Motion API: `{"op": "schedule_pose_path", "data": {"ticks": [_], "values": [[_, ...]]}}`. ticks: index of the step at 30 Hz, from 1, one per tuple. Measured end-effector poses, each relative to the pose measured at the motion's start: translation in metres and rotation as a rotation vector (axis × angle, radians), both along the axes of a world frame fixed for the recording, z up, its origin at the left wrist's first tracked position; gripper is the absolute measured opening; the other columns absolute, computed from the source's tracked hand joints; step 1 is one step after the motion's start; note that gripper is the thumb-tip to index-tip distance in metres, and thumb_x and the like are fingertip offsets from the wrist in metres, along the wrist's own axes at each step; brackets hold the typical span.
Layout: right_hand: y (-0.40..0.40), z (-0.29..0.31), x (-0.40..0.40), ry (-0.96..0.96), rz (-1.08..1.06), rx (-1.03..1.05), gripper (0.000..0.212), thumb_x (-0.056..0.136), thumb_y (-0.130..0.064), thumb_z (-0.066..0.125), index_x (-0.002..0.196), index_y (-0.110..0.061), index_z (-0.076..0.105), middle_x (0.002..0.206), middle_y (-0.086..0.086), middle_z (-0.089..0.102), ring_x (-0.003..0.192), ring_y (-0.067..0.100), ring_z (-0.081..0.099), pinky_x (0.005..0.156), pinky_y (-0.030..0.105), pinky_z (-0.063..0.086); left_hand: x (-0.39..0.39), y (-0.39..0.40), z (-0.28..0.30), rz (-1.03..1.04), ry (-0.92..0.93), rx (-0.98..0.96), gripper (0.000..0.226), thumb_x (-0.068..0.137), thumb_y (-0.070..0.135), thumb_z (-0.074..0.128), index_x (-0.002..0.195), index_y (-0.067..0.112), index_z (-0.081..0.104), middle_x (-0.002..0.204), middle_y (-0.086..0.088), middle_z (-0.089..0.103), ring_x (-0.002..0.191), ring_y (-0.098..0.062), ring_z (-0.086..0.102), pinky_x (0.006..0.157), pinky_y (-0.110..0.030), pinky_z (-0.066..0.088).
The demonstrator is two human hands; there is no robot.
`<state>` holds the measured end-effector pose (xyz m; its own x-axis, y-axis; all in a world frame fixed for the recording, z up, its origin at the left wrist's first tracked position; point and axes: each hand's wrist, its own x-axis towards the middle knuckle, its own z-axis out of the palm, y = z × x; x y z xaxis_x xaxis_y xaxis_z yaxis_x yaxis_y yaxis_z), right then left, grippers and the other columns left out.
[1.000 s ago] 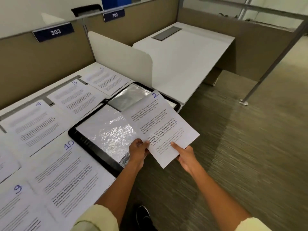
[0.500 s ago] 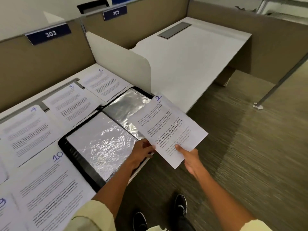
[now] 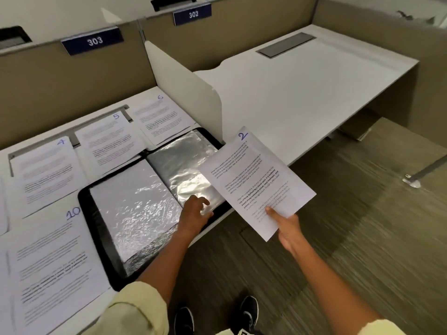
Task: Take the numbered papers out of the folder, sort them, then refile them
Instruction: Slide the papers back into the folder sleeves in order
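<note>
Plastic sleeves of the folder (image 3: pixel 154 204) get pinched by the left hand (image 3: pixel 193 213), likely opening one, while beside it the right hand (image 3: pixel 285 228) pinches paper 2 (image 3: pixel 256 180).

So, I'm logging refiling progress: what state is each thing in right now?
folder: open flat on desk
paper 2: held in air
right hand: pinches paper 2
left hand: at right-page sleeve; grip unclear
papers 4, 5, 6, 10: flat, unfiled
</note>
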<state>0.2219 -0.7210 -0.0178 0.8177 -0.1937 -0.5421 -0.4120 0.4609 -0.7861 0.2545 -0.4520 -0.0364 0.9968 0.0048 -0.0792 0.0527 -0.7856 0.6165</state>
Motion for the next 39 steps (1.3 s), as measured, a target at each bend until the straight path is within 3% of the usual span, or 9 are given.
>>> {"op": "schedule_pose_path", "data": {"ticks": [7, 12, 16, 21, 24, 28, 32, 34, 39], "values": [[-0.022, -0.004, 0.002, 0.025, -0.01, 0.025, 0.043, 0.081, 0.004, 0.074, 0.114, -0.021, 0.062, 0.121, 0.008, 0.068, 0.115, 0.026, 0.064, 0.101, 0.056, 0.049, 0.004, -0.003, 0.01, 0.051, 0.014, 0.05, 0.014, 0.09, 0.014, 0.064, 0.098, 0.009, 0.074, 0.101, -0.007, 0.068, 0.09, -0.021, 0.062, 0.079, -0.03, 0.047], [-0.022, -0.008, -0.004, 0.037, -0.033, 0.049, 0.043, 0.08, 0.003, 0.074, 0.116, -0.018, 0.062, 0.122, 0.009, 0.068, 0.115, 0.027, 0.064, 0.103, 0.058, 0.048, 0.001, -0.005, 0.011, 0.139, 0.024, 0.014, 0.014, 0.092, 0.011, 0.061, 0.093, 0.005, 0.074, 0.095, -0.009, 0.072, 0.087, -0.022, 0.063, 0.076, -0.027, 0.043], [-0.024, -0.007, -0.011, 0.032, -0.074, 0.059, 0.047, 0.08, 0.003, 0.074, 0.12, -0.018, 0.061, 0.121, 0.009, 0.068, 0.115, 0.027, 0.063, 0.103, 0.057, 0.048, 0.003, -0.003, 0.014, 0.217, 0.045, -0.073, 0.006, 0.088, 0.009, 0.068, 0.084, 0.009, 0.072, 0.086, -0.007, 0.071, 0.078, -0.018, 0.064, 0.077, -0.03, 0.049], [-0.027, -0.005, -0.02, 0.014, -0.132, 0.058, 0.049, 0.08, 0.004, 0.075, 0.123, -0.015, 0.061, 0.123, 0.01, 0.068, 0.116, 0.028, 0.064, 0.103, 0.059, 0.048, 0.008, 0.002, 0.015, 0.336, 0.087, -0.193, 0.022, 0.077, 0.012, 0.081, 0.064, 0.015, 0.063, 0.067, 0.0, 0.066, 0.066, -0.021, 0.064, 0.069, -0.044, 0.057], [-0.03, -0.004, -0.026, -0.002, -0.145, 0.047, 0.048, 0.08, 0.004, 0.075, 0.12, -0.018, 0.062, 0.123, 0.009, 0.068, 0.116, 0.027, 0.064, 0.102, 0.058, 0.049, 0.009, 0.003, 0.014, 0.364, 0.103, -0.275, 0.023, 0.076, 0.013, 0.082, 0.063, 0.014, 0.063, 0.066, -0.001, 0.066, 0.066, -0.021, 0.064, 0.067, -0.034, 0.054], [-0.03, -0.004, -0.037, 0.006, -0.16, 0.03, 0.046, 0.081, 0.003, 0.074, 0.119, -0.02, 0.062, 0.121, 0.009, 0.069, 0.116, 0.027, 0.064, 0.102, 0.055, 0.05, 0.004, 0.009, 0.013, 0.328, 0.108, -0.319, 0.007, 0.085, 0.013, 0.073, 0.079, 0.012, 0.072, 0.079, -0.002, 0.071, 0.069, -0.012, 0.064, 0.052, -0.011, 0.042], [-0.025, -0.004, -0.048, -0.006, -0.163, 0.046, 0.051, 0.082, 0.004, 0.073, 0.126, -0.017, 0.059, 0.126, 0.01, 0.067, 0.116, 0.025, 0.064, 0.104, 0.052, 0.049, -0.002, 0.015, 0.014, 0.336, 0.109, -0.341, 0.012, 0.093, 0.008, 0.061, 0.086, 0.006, 0.071, 0.081, -0.008, 0.07, 0.065, -0.017, 0.065, 0.042, -0.012, 0.044], [-0.022, -0.003, -0.051, -0.006, -0.168, 0.047, 0.051, 0.081, 0.003, 0.073, 0.127, -0.016, 0.059, 0.125, 0.01, 0.067, 0.116, 0.025, 0.063, 0.103, 0.052, 0.049, -0.001, 0.016, 0.013, 0.34, 0.114, -0.334, 0.013, 0.093, 0.006, 0.059, 0.086, 0.007, 0.069, 0.082, -0.009, 0.071, 0.064, -0.022, 0.068, 0.045, -0.018, 0.05], [-0.015, 0.001, -0.062, -0.01, -0.162, 0.03, 0.054, 0.081, 0.003, 0.074, 0.13, -0.014, 0.058, 0.124, 0.009, 0.068, 0.114, 0.023, 0.065, 0.099, 0.047, 0.053, 0.001, 0.019, 0.008, 0.327, 0.106, -0.306, 0.021, 0.08, -0.005, 0.064, 0.084, 0.015, 0.061, 0.086, -0.007, 0.068, 0.082, -0.024, 0.067, 0.072, -0.038, 0.058]]}}
